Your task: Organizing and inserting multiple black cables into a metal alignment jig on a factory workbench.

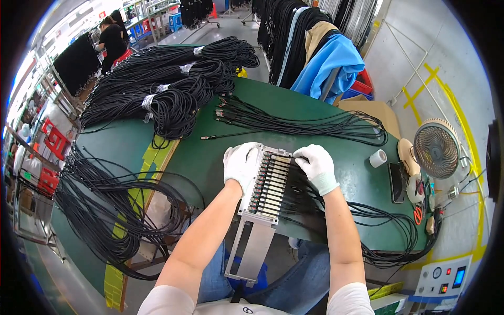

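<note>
Closed on the metal fixture (260, 217) is the left hand (242, 164); whether a part is pinched by the right hand (316, 164) cannot be told. Connectors (272, 186) could be pulled loose by snagged cables (312, 193), the fixture being held across the near edge of the counter (346, 163).

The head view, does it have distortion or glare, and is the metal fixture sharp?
In the head view: fisheye bending toward a black rim; glaring ceiling lights, upper left; soft sheen on the green tabletop; metal fixture fairly sharp.
</note>
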A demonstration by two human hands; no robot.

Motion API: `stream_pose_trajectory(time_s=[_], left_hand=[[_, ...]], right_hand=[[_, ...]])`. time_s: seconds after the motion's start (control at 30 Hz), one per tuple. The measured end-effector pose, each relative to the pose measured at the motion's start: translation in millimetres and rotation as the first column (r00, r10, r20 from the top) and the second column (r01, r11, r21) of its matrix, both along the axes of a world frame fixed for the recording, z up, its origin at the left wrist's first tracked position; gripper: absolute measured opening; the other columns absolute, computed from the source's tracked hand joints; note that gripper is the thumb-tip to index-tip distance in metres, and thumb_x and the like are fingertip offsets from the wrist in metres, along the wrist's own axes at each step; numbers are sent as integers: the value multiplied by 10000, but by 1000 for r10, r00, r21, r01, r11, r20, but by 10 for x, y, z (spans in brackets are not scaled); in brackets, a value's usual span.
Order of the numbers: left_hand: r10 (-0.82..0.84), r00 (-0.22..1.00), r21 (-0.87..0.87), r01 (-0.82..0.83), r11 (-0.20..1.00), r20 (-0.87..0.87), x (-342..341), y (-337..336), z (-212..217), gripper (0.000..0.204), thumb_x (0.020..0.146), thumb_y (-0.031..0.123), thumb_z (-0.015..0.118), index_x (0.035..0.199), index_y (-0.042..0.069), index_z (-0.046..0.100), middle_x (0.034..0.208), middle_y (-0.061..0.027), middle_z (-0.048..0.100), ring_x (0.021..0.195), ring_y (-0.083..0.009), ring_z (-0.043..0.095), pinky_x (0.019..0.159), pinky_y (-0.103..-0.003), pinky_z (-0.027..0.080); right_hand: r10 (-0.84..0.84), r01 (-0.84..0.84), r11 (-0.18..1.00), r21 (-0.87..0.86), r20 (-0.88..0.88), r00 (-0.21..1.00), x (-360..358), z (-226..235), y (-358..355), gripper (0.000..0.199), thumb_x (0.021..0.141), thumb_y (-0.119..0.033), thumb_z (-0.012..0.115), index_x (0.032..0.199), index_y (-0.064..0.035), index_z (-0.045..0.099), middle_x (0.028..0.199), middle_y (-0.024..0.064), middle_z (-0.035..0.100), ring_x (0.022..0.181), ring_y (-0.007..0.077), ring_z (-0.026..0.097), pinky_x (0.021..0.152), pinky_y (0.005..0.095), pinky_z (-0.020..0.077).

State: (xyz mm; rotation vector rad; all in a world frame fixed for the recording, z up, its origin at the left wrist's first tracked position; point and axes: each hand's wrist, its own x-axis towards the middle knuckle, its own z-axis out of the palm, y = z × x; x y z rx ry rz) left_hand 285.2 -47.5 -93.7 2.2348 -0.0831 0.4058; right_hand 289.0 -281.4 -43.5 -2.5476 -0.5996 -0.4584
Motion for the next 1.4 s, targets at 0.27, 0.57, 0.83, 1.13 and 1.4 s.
stream_pose_trajectory(time_s=[0.27, 0.57, 0.83, 1.13, 1.4], left_hand=[[20, 999, -12, -19, 1000, 44, -20, -28, 10, 235, 957, 277, 514, 1051, 146, 686, 1043, -50, 694, 1059, -252, 600, 1080, -441, 319], [19, 1000, 23, -20, 1000, 25, -20, -32, 22, 227, 931, 268, 532, 1045, 156, 692, 1050, -51, 694, 1083, -250, 599, 1089, -463, 308], [-18, 999, 10, 18, 1000, 32, -11, -14, -2, 234, 929, 272, 541, 1060, 144, 686, 1078, -48, 684, 1092, -249, 591, 1100, -473, 293], [-25, 1000, -5, 25, 1000, -10, -33, 9, 37, 230, 927, 277, 545, 1065, 158, 687, 1083, -41, 687, 1117, -248, 583, 1114, -473, 275], [-32, 999, 18, 31, 999, 38, -48, -31, -20, 233, 943, 277, 527, 1069, 152, 678, 1075, -55, 666, 1117, -252, 564, 1118, -474, 269]], right_hand=[[16, -12, 996, -92, 46, 999, 27, -106, 53, 114, 787, -163, 698, 900, -171, 709, 822, 56, 619, 851, 277, 586, 755, 403, 474], [45, 18, 947, -320, 187, 981, -101, -139, 176, 256, 793, -80, 603, 982, -189, 738, 1020, 45, 621, 1003, 264, 562, 815, 388, 471], [201, -152, 943, -297, 142, 969, -254, 9, 35, 355, 782, -41, 566, 1102, -146, 677, 1186, 55, 609, 1138, 274, 528, 933, 404, 431], [247, -230, 908, -350, 4, 969, -907, 229, -490, 370, 751, -24, 576, 1105, -72, 672, 1155, 72, 658, 1167, 325, 544, 1006, 454, 419], [337, -319, 908, -270, 21, 941, -929, 325, 87, 391, 745, -16, 566, 1131, -44, 623, 1173, 99, 625, 1167, 315, 532, 990, 426, 428]])
